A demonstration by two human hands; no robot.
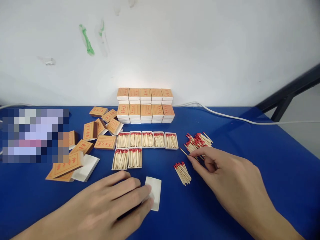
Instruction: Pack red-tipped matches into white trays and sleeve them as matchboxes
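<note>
A pale wall (162,50) with green smears (87,40) backs a blue table (250,141), where a white cable (255,123) trails along the rear and a pixelated patch (37,133) hides something at the left. The right hand (232,176) has its thumb and index finger pinched together on 1 match (183,151), just in front of the loose pile (197,143); a fingertip pinch suits so thin a stick and leaves its head free. The left hand (112,200), well apart from the right, has fingertips on a white tray (156,191), probably to steady so light a thing — whether they clamp it or merely rest there, I cannot tell. Between the tray and the right hand lies a small bundle (183,174), seemingly kept separate from the pile. The 7 filled trays (171,147) stand in rows of 5 and 2, likely to keep them orderly, with stacked boxes (146,111) behind in 2 rows of 5 columns. More orange boxes (105,142) lie scattered at the left. The held match is slim and pale — its red tip points away, toward the left.
</note>
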